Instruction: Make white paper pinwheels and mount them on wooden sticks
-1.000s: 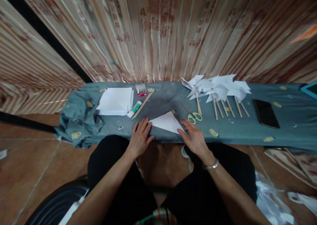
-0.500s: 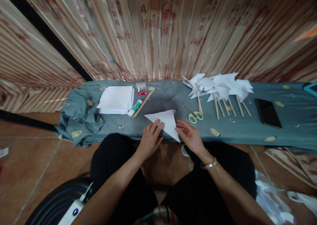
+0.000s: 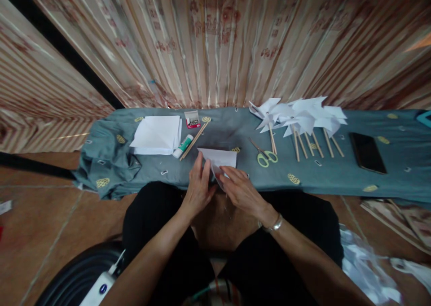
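Note:
A white sheet of paper [image 3: 224, 157] lies at the front edge of the cloth-covered bench, with its near part partly lifted or opened. My left hand [image 3: 195, 185] is at its left side, fingers bent round that edge. My right hand [image 3: 240, 187] grips the near flap, its fingertips hiding part of the paper. Green-handled scissors [image 3: 267, 157] rest to the right of the sheet. Left of it lie wooden sticks [image 3: 195, 140] and a glue stick [image 3: 183, 146].
A stack of white paper [image 3: 155, 134] sits at the left, and a small red box of metal pieces [image 3: 192, 120] stands behind the sticks. Several paper pinwheels [image 3: 296, 115] on sticks lie along the back right. A dark phone [image 3: 367, 152] is farther right on the bench cloth [image 3: 330, 180].
The paper was a flat folded triangle; now its near flap is lifted and turned. My right hand has moved left onto the paper, and my left hand has shifted slightly left.

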Tool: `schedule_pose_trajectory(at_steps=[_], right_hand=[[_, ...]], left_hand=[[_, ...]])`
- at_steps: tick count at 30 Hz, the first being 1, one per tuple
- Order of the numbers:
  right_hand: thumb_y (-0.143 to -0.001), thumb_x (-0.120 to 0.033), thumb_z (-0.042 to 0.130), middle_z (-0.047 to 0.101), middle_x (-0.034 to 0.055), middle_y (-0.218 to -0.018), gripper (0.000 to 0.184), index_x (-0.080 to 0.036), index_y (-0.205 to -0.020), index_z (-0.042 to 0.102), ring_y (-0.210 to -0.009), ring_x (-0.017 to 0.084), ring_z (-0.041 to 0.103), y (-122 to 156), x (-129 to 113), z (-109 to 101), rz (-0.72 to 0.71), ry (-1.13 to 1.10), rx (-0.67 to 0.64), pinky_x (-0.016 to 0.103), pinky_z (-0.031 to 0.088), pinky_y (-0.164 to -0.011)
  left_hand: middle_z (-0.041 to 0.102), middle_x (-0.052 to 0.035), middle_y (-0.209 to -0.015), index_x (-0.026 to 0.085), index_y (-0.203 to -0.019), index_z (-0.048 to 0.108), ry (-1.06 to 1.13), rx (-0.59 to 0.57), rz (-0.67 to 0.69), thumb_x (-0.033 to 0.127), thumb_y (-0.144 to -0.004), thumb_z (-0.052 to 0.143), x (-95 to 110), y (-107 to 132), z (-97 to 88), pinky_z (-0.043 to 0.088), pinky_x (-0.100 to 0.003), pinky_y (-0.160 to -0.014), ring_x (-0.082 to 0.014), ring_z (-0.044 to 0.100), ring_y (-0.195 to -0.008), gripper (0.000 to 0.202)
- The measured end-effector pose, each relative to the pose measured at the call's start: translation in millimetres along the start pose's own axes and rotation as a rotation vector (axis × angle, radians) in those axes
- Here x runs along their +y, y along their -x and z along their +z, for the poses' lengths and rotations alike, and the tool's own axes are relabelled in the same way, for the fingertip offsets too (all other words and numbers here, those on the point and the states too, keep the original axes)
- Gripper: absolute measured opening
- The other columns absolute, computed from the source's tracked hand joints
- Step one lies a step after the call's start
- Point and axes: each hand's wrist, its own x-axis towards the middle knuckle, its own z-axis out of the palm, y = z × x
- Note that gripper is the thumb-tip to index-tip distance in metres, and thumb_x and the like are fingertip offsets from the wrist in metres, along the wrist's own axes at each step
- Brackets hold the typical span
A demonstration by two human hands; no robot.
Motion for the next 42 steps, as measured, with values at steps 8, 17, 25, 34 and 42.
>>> schedule_pose_trajectory(at_steps=[8, 17, 25, 34, 42], right_hand=[[-0.092, -0.009, 0.037, 0.055, 0.016, -0.137, 0.043, -0.015, -0.129, 0.057, -0.127, 0.027, 0.048, 0.2, 8.7, 0.7, 0.015, 0.024, -0.048, 0.048, 0.043, -0.103], [-0.089, -0.01, 0.043, 0.045, 0.0162, -0.147, 0.042, -0.017, -0.127, 0.059, -0.141, 0.029, 0.033, 7.0, 33.0, -13.4, 0.078, -0.032, 0.029, 0.054, 0.035, -0.108], [-0.094, -0.027, 0.052, 0.068, 0.0091, -0.12, 0.019, -0.022, -0.1, 0.069, -0.119, 0.024, 0.058, 32.2, 48.5, -38.6, 0.186, -0.209, 0.22, 0.047, 0.042, -0.103], [-0.09, -0.036, 0.055, 0.074, 0.0048, -0.09, 0.022, -0.022, -0.091, 0.072, -0.084, 0.021, 0.068, 17.0, 57.9, -29.5, 0.414, -0.362, 0.205, 0.033, 0.051, -0.082], [-0.083, -0.033, 0.06, 0.077, 0.0037, -0.088, 0.026, -0.021, -0.103, 0.071, -0.079, 0.019, 0.071, -5.2, 65.9, -18.4, 0.576, -0.396, 0.156, 0.029, 0.053, -0.074]], left_hand=[[0.063, -0.0047, -0.128, 0.028, -0.104, 0.068, -0.191, -0.074, 0.071, 0.009, -0.084, 0.053, -9.2, 1.7, -29.3, 0.024, -0.052, -0.11, -0.025, 0.051, -0.124, 0.031], [0.062, -0.0049, -0.129, 0.03, -0.094, 0.074, -0.057, -0.044, -0.116, 0.019, -0.085, 0.06, -20.2, 1.1, -35.3, 0.036, -0.052, -0.1, -0.0268, 0.051, -0.118, 0.02], [0.065, -0.0049, -0.124, 0.028, -0.089, 0.074, 0.032, -0.049, -0.041, 0.023, -0.087, 0.061, -11.2, -4.1, -25.7, 0.025, -0.054, -0.107, -0.0256, 0.052, -0.119, 0.014], [0.075, -0.0027, -0.091, 0.021, -0.095, 0.07, 0.171, -0.154, -0.118, 0.026, -0.094, 0.053, -12.4, -5.5, -18.0, 0.033, -0.043, -0.089, -0.0202, 0.061, -0.089, 0.018], [0.073, -0.0042, -0.087, 0.018, -0.114, 0.065, 0.184, -0.182, -0.268, 0.025, -0.089, 0.057, -13.8, -8.3, -17.2, 0.035, -0.042, -0.09, -0.0215, 0.06, -0.086, 0.027]])
